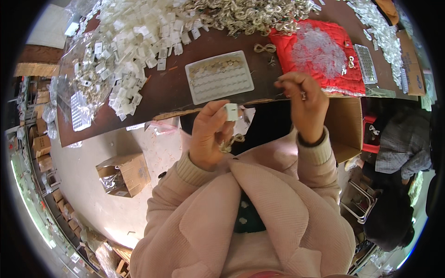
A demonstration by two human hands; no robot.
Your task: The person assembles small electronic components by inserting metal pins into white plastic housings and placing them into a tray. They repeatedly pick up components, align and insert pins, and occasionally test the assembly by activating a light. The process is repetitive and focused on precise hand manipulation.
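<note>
While my forearms reach up from the lower edge in pale pink sleeves point(317, 173), my left hand point(206, 132) pinches a small white block point(231, 112) between thumb and forefinger, just short of the table's near edge. Close under that hand is a small coil of pale gold cord point(237, 138); I cannot tell whether my lower fingers grip it. My right hand point(309, 99) is raised apart from the block, fingers curled, thumb and forefinger tips near each other; I cannot tell whether they hold anything fine.

The block looks like light, stiff plastic, probably smooth enough to slip, so I judge its two opposite flat sides the best place to hold, with a gentle pinch. The cord looks soft and bendable, better held around its bundled middle than by a loose loop.

Beyond my hands, a white ridged tray point(225, 89) lies on the dark brown table point(162, 95). To its right, clear plastic pieces point(320, 51) lie on red cloth point(285, 55). Farther off are heaped white blocks point(143, 34) and a pile of gold coils point(250, 16).
</note>
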